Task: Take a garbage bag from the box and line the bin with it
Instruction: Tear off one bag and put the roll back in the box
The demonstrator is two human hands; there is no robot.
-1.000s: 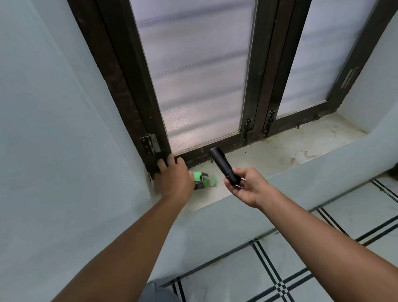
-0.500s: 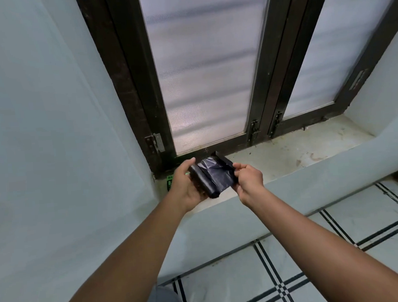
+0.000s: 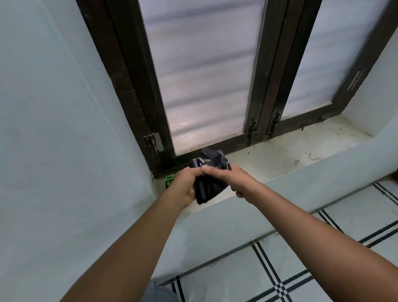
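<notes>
Bag [image 3: 210,173]: black roll, partly unrolled and crumpled, held in both hands above the left end of the sill.
Left hand [image 3: 187,186]: clamped on the roll's rolled end, thumb and fingers meeting near the top.
Right hand [image 3: 231,179]: closed on the loose sheet, close against the left hand.
Box [image 3: 170,180]: green, only a corner shows behind the left hand, on the sill [image 3: 287,154] in the corner by the window frame.
Bin: not in view.
Done: a roll is out of the box, and one bag looks part-way loosened.
Left: separate one bag, open it, find the bin, line it.
Change: half a second ago the hands were apart with a flat sheet stretched between them; now they are together and the sheet is bunched. A second ago the right hand alone held the tight roll while the left rested at the box.
</notes>
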